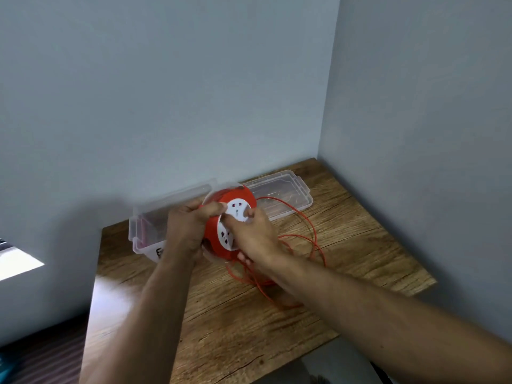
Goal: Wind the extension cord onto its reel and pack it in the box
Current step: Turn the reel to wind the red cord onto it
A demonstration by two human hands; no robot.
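Note:
A red extension cord reel (213,231) with a white socket face (238,209) is held above the wooden table (235,328), tilted toward me. My left hand (185,225) grips its left rim, thumb over the top edge. My right hand (253,234) presses on the white socket face, fingers spread across it. Loose orange cord (313,239) lies in loops on the table to the right of the reel and under my right forearm. The clear plastic box (144,236) stands behind my left hand, partly hidden.
The box's clear lid (282,195) lies flat at the back right of the table by the wall. Walls close the table in at the back and the right. The table's left edge drops to a dark floor.

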